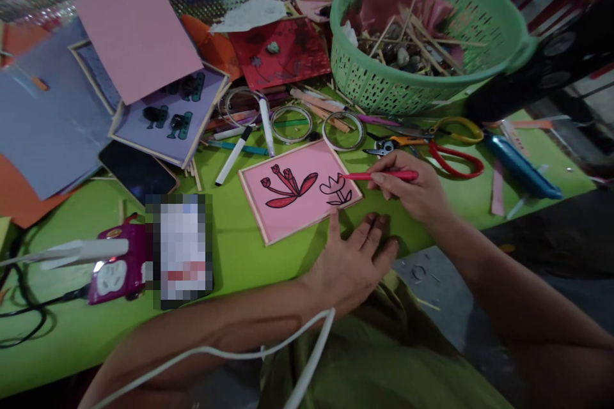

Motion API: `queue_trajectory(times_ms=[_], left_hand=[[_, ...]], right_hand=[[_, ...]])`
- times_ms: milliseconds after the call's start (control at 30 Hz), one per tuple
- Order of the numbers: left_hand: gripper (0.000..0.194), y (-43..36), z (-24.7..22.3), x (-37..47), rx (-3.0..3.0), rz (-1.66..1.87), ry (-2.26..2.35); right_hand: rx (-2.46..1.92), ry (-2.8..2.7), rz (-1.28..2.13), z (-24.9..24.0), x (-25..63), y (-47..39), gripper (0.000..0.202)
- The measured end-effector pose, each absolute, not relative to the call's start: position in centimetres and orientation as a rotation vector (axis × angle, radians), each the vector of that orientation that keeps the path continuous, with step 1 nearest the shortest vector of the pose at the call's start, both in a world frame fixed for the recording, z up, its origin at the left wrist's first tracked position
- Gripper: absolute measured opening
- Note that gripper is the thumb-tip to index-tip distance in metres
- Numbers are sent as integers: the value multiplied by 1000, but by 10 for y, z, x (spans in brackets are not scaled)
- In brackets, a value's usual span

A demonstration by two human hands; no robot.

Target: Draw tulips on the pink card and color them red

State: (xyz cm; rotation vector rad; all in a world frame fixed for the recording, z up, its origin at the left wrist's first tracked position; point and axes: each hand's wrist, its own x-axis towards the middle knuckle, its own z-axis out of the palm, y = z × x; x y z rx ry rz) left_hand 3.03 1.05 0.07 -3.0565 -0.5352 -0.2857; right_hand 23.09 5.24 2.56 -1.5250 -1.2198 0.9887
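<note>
A pink card (288, 223) with a thin wooden frame lies on the green table. Drawn on it are a larger flower cluster coloured red and a smaller tulip outlined in black. My right hand (407, 188) grips a red marker (396, 176), its tip at the top of the small tulip. Below the card, my left hand (355, 259) rests with fingers spread, one fingertip at the card's lower edge, holding nothing.
Behind the card lie tape rolls (291, 124), markers and sticks. A green basket (407, 86) of sticks and stones stands at the back right, near red-handled scissors (455, 163). Left are a dark phone (137, 172), a blurred-out device (185, 249) and a purple box (118, 275). A white cable (211, 351) crosses in front.
</note>
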Motion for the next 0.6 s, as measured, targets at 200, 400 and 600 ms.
queue_trajectory(times_ms=[200, 400, 600], left_hand=[[44, 11, 0, 30, -3058, -350, -542], [46, 11, 2, 30, -3071, -325, -544], [45, 12, 5, 31, -3089, -272, -545]], right_hand=[[-1534, -1217, 977, 23, 233, 54, 21], [-1532, -1203, 971, 22, 234, 52, 19], [-1590, -1205, 959, 26, 231, 54, 24]])
